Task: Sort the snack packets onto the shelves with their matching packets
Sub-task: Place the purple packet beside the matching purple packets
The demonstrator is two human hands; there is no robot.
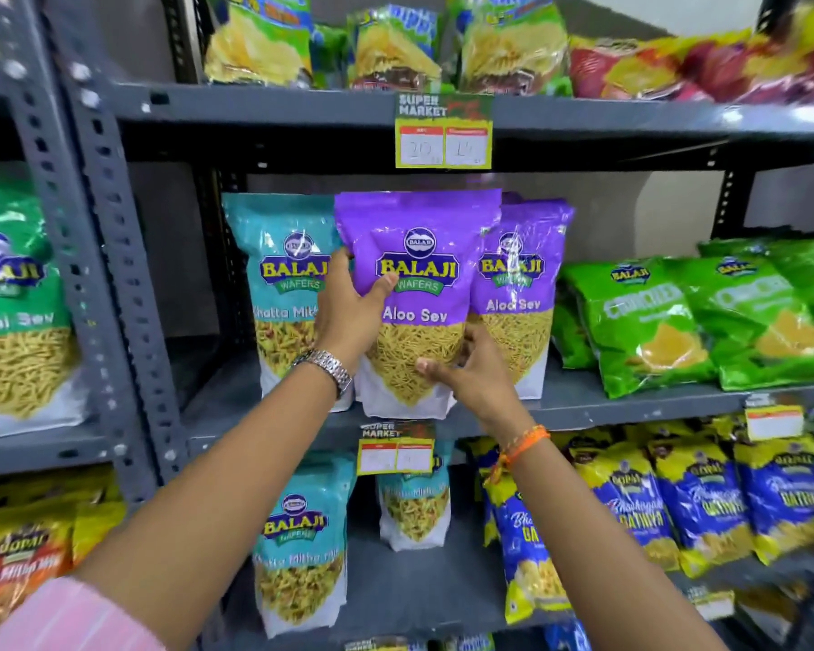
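1. Aloo Sev packet (417,293): likely light, a soft crinkly pouch with loose sev that could crush; slick film, so best held at the side edges, not the belly.
2. Left hand (348,317) clasps its left edge, thumb across the front.
3. Packet stands at the middle shelf (630,406) front edge, purple top, clear window, white base.
4. Right hand (471,368) grips the lower right corner, beside the matching purple packet (522,293).

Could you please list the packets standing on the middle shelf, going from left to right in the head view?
Teal Khatta Mitha packet → front purple Aloo Sev packet, held by both hands → second purple Aloo Sev packet behind it → bright green packets.
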